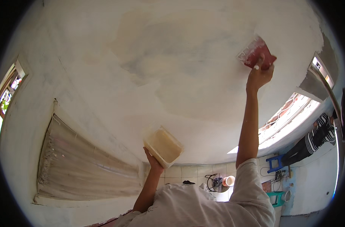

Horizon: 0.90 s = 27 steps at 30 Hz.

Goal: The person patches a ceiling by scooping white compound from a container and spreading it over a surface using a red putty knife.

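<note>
A pale, patchy plastered surface [149, 60] with beige and greyish smears fills the upper middle of the head view. My right hand [260, 75] is raised at the upper right, gripping a red flat scraper [261, 51] with white residue on its edge, held against or very near that surface. Lower and left of it, my left hand [152, 159] holds a translucent rectangular plastic container [163, 145] with beige material inside, its fingers along the side.
A cloth-covered opening [85, 159] lies left, windows [278, 119] at both sides. At lower right a person [312, 140] in stripes is by a blue stool [274, 162], with a green stool [274, 198], cables and a pot. A bucket [228, 181] sits on tiled flooring.
</note>
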{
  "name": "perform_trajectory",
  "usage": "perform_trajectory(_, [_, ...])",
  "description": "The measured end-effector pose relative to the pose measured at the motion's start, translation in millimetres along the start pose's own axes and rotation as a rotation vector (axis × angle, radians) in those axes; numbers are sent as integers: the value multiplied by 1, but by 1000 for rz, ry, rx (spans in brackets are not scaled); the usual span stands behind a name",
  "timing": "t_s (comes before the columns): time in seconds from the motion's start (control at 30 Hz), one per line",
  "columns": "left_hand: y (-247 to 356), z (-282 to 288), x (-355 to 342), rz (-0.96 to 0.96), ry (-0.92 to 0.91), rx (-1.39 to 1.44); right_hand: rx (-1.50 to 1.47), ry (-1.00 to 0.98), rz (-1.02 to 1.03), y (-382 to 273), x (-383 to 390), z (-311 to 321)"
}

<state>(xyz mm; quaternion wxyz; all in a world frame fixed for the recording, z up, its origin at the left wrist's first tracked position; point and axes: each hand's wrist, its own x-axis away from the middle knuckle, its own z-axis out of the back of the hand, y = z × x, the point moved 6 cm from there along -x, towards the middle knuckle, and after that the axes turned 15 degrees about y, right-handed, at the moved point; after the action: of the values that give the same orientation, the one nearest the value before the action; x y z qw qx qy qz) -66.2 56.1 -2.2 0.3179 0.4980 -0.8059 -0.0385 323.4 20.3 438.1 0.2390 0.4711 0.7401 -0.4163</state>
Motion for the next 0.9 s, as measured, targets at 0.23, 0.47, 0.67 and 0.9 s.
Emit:
perform_trajectory(0.23, [13, 23, 22, -134, 45, 14, -328, -216, -456, -65, 147, -6])
perform_trajectory(0.47, [19, 45, 37, -234, 97, 69, -389, -740, 63, -165, 286, -41])
perform_trajectory(0.67, [16, 40, 37, -238, 115, 61, -362, -632, 230, -126, 209, -42])
perform_trajectory(0.9, [-10, -9, 8, -74, 40, 0, 30, -285, 26, 6, 28, 4])
